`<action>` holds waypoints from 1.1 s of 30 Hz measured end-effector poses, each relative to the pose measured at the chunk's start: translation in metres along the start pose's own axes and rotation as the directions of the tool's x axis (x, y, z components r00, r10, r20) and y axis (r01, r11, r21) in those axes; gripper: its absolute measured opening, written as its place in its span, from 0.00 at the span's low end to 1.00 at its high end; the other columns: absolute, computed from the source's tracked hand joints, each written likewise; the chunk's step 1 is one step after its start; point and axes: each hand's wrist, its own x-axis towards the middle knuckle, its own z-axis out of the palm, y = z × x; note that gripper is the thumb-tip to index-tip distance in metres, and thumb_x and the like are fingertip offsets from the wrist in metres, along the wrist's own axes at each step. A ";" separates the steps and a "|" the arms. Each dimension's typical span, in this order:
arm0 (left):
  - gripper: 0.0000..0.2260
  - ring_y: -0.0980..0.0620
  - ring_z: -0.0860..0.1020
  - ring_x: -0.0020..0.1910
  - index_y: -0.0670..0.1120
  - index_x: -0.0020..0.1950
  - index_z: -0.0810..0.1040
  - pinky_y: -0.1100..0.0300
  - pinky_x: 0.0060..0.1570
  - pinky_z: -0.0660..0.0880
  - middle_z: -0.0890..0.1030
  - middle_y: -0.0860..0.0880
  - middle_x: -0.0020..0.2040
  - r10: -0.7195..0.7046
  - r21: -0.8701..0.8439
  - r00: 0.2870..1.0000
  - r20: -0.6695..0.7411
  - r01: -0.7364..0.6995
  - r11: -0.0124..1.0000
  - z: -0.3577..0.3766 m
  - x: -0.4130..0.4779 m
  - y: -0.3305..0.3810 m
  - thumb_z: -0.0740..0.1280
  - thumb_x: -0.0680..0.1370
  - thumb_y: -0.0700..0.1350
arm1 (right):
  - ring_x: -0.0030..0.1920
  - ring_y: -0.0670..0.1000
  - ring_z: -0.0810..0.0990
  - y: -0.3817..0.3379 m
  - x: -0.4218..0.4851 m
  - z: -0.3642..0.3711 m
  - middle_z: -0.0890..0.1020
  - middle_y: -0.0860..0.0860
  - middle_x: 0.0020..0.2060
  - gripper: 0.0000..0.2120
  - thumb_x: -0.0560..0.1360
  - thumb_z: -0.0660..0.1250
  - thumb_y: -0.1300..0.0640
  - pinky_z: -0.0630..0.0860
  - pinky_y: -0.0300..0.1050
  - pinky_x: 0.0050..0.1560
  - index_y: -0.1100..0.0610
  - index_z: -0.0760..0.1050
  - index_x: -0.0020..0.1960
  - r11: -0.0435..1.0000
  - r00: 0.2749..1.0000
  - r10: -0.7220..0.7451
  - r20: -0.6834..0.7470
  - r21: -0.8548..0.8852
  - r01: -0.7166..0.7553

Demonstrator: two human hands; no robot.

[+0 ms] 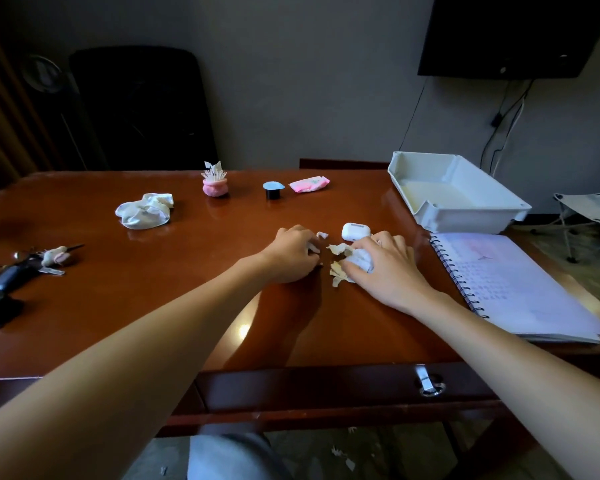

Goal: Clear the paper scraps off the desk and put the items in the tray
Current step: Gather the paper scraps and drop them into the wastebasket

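Note:
Torn paper scraps (pixel 338 268) lie in a small heap at the middle of the brown desk (pixel 153 306). My right hand (pixel 385 268) rests on the heap, fingers curled round a crumpled white wad (pixel 362 259). My left hand (pixel 293 252) lies just left of the heap, its fingers curled over a small white scrap (pixel 313 247). One loose scrap (pixel 322 234) sits between the hands. A white earbud case (pixel 355 232) stands just beyond my right hand. The white tray (pixel 465 211) sits at the desk's far right with nothing visible in it.
Further back are a pink toothpick holder (pixel 215 187), a small black cup with a blue lid (pixel 273 189), a pink packet (pixel 309 184) and white socks (pixel 144 210). Keys and dark objects (pixel 25 268) lie left. A spiral notebook (pixel 513 285) lies right. Scraps (pixel 340 453) dot the floor.

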 end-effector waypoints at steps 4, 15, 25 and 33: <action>0.14 0.46 0.70 0.65 0.46 0.63 0.79 0.53 0.65 0.69 0.73 0.47 0.66 0.111 0.057 0.994 -0.009 -0.110 0.992 0.009 -0.005 0.006 0.61 0.79 0.41 | 0.57 0.55 0.68 0.004 -0.002 -0.002 0.72 0.50 0.55 0.14 0.78 0.63 0.45 0.67 0.49 0.58 0.50 0.75 0.61 0.999 0.998 -0.019 -0.055 0.047 0.022; 0.16 0.51 0.77 0.55 0.47 0.59 0.82 0.60 0.52 0.77 0.79 0.49 0.59 0.180 0.002 0.980 -0.089 -0.180 0.984 0.016 -0.011 0.022 0.62 0.78 0.33 | 0.44 0.53 0.75 0.021 -0.013 -0.020 0.75 0.50 0.44 0.05 0.79 0.65 0.56 0.69 0.47 0.41 0.55 0.76 0.53 0.989 0.997 -0.017 -0.081 0.148 0.029; 0.16 0.52 0.78 0.53 0.45 0.57 0.79 0.60 0.52 0.79 0.80 0.49 0.55 0.120 -0.207 0.941 -0.316 -0.192 0.959 0.014 -0.003 0.037 0.64 0.76 0.29 | 0.46 0.50 0.75 0.032 -0.016 -0.035 0.79 0.49 0.48 0.04 0.80 0.64 0.56 0.64 0.38 0.39 0.54 0.76 0.53 0.965 0.984 -0.014 -0.176 0.255 0.060; 0.16 0.46 0.71 0.64 0.47 0.63 0.76 0.51 0.65 0.69 0.74 0.47 0.64 0.196 -0.170 0.958 -0.208 -0.233 0.957 0.039 0.000 0.057 0.61 0.78 0.34 | 0.44 0.51 0.75 0.037 -0.019 -0.044 0.80 0.49 0.46 0.05 0.80 0.64 0.54 0.66 0.42 0.40 0.54 0.77 0.53 0.958 0.975 -0.003 -0.223 0.280 0.067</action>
